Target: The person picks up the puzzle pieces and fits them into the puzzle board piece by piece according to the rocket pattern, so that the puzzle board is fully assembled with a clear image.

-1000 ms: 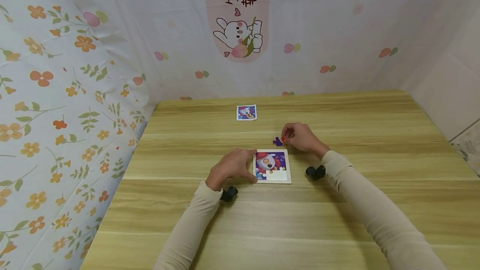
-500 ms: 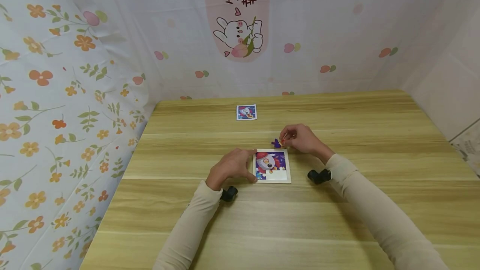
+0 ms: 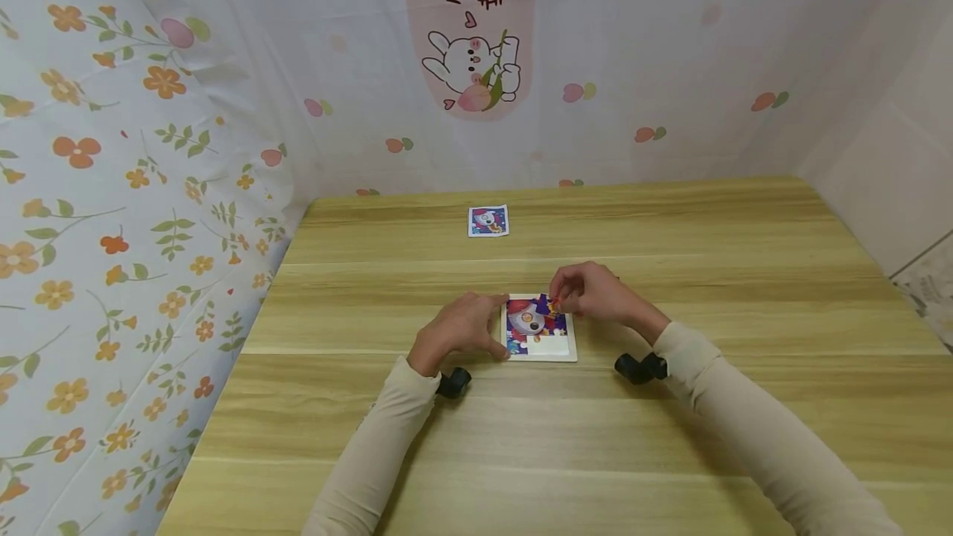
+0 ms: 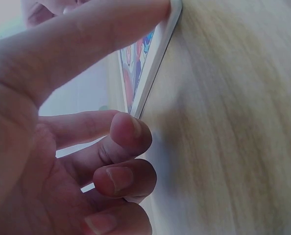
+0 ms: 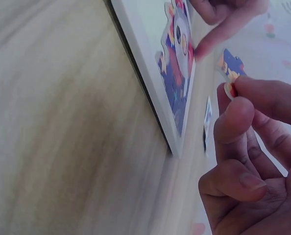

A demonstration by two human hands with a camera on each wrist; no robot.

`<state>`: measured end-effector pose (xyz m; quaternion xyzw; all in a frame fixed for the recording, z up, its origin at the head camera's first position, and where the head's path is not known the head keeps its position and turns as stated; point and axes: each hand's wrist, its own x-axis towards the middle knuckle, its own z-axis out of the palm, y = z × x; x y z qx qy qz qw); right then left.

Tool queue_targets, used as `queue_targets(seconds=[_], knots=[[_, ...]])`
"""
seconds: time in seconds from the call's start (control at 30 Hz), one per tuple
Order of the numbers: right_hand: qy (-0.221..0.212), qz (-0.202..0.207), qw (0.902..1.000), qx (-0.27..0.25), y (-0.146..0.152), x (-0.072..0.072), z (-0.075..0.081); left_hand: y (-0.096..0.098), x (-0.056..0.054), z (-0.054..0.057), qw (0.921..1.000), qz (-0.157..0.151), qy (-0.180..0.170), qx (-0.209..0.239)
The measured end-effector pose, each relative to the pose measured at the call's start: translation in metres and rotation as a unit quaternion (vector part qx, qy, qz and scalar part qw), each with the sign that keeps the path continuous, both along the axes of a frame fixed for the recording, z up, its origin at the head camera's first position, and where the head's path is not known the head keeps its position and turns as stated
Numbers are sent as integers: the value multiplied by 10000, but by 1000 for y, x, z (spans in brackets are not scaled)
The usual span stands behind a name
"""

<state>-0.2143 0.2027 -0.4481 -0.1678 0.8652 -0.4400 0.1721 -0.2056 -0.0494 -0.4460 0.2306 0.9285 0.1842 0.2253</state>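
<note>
A small square jigsaw puzzle (image 3: 547,357) in a white frame lies on the table, its picture showing a white-faced figure on purple. Bare white backing shows at its lower right. My left hand (image 3: 462,327) holds the frame at its left side, thumb at the near corner and index finger at the far corner. The other left fingers curl loosely beside it in the left wrist view. Between thumb and index finger, my right hand (image 3: 594,294) pinches a purple and orange puzzle piece (image 5: 233,63). The piece is raised over the puzzle's far right part.
Farther back on the wooden table (image 3: 387,271) lies a small picture card (image 3: 488,222) with a similar design. A printed white cloth (image 3: 357,64) hangs behind the table, and a flowered cloth (image 3: 134,213) covers the left side.
My right hand has lifted the puzzle piece from beyond the frame and brought it nearer, over the puzzle. My left hand has stayed at the frame.
</note>
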Motion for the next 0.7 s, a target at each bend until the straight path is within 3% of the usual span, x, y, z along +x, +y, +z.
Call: queue_targets(seconds=[0.7], knots=[[102,893,9960,6,-10,20,-8,1,0,1,10000,-12,-18,-49]])
